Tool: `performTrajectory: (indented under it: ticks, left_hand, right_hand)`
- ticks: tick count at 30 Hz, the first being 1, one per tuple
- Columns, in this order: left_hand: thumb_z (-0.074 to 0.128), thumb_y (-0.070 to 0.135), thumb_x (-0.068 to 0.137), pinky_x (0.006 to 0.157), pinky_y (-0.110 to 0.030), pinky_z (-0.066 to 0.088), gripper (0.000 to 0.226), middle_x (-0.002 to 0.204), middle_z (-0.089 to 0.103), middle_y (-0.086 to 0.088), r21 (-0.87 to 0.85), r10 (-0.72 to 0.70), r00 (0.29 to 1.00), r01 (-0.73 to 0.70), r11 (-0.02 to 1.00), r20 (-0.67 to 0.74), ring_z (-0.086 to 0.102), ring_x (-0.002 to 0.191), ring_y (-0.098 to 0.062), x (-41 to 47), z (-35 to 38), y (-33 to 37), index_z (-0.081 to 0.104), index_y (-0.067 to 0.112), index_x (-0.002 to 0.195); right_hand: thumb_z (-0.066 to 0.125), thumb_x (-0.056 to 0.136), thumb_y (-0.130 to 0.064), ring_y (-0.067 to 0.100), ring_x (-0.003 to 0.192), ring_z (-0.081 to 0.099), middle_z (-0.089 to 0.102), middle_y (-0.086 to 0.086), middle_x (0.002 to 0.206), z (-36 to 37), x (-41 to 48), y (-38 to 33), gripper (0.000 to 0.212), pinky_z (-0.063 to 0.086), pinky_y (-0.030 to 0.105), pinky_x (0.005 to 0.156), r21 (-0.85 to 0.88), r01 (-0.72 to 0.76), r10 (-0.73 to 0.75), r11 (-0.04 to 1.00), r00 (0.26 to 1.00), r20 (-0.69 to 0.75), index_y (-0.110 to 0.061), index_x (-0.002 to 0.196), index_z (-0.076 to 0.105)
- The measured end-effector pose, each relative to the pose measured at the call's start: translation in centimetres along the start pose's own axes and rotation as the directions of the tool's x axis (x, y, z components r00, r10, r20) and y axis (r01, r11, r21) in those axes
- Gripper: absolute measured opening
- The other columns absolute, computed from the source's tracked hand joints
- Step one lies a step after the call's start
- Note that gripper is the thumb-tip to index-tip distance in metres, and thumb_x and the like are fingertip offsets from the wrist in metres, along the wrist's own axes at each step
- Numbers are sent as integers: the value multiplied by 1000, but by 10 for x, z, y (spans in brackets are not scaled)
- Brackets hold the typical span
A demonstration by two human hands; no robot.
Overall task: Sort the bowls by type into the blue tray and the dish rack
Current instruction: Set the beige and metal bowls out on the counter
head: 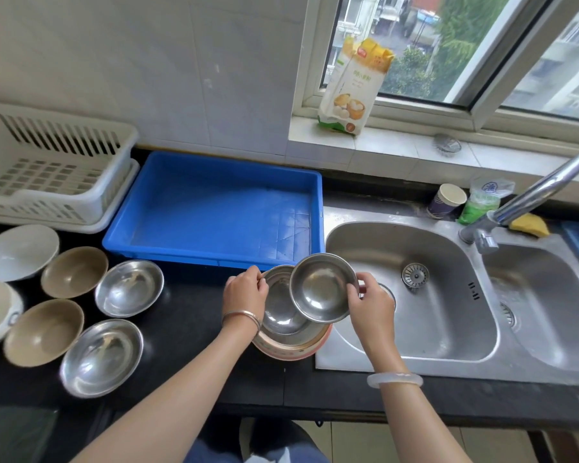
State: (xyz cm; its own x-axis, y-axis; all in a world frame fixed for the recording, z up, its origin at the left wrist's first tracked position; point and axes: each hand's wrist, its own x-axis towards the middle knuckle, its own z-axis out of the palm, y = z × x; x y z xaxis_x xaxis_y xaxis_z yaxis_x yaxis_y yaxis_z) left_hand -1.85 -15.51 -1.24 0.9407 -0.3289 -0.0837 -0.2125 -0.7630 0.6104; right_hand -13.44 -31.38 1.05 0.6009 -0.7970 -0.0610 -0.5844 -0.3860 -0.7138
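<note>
My right hand point(370, 305) grips the rim of a small steel bowl point(321, 289), tilted above a stack. My left hand point(244, 294) pinches the rim of a second steel bowl point(281, 312) that sits in the stack, on top of a pink-rimmed bowl point(295, 350). The blue tray point(214, 182) lies just behind my hands and holds nothing. The white dish rack point(47, 168) stands at the far left, with nothing in it. Two steel bowls point(129, 289) point(101, 357), two brown bowls point(74, 272) point(44, 332) and white bowls point(17, 252) rest on the black counter at left.
A double steel sink point(415, 329) with a tap point(528, 198) lies to the right. A paper cup point(447, 200), a green bag point(480, 205) and a yellow sponge point(530, 225) stand behind it. A flour bag point(351, 88) leans on the windowsill.
</note>
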Motion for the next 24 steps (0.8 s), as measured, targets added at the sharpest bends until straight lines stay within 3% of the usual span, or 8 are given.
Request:
performTrajectory:
  ticks: [7, 11, 16, 19, 24]
  left_hand:
    - [47, 21, 93, 65, -38, 55, 18, 75, 66, -6, -108, -64, 995, 55, 993, -81, 62, 69, -23, 0, -30, -3, 60, 10, 90]
    - [51, 20, 90, 64, -32, 50, 13, 78, 65, -2, -140, -115, 980, 93, 986, -163, 59, 71, -21, -5, -52, -20, 61, 12, 88]
    - [53, 19, 89, 67, -33, 47, 13, 84, 67, -6, -171, -247, 948, 214, 962, -201, 59, 77, -23, -20, -77, -59, 63, 11, 90]
    - [54, 19, 89, 68, -31, 46, 12, 87, 69, -6, -206, -354, 915, 315, 926, -191, 61, 81, -25, -37, -82, -85, 64, 11, 90]
    - [56, 16, 88, 74, -35, 49, 12, 88, 70, -9, -250, -492, 858, 448, 858, -150, 63, 85, -28, -64, -77, -121, 65, 8, 89]
  right_hand:
    - [56, 88, -18, 22, 75, 65, 69, 0, 81, -6, 6, -19, 13, 46, 27, 61, 88, 23, -28, 996, 998, 57, -21, 96, 66]
    - [58, 88, -17, 23, 76, 66, 69, 1, 77, 4, 12, -38, 9, 55, 39, 72, 197, 32, -62, 980, 987, 147, -22, 90, 65]
    - [59, 89, -20, 9, 57, 63, 68, -1, 76, 34, 14, -58, 8, 53, 29, 63, 229, 43, -109, 972, 953, 284, -21, 94, 65]
    - [57, 90, -22, 4, 51, 64, 66, -5, 77, 62, 10, -70, 6, 57, 33, 69, 193, 53, -126, 980, 914, 386, -25, 93, 61]
    - [54, 89, -17, 24, 74, 67, 65, 3, 85, 113, 4, -93, 14, 58, 49, 78, 117, 49, -104, 992, 843, 527, -16, 100, 62]
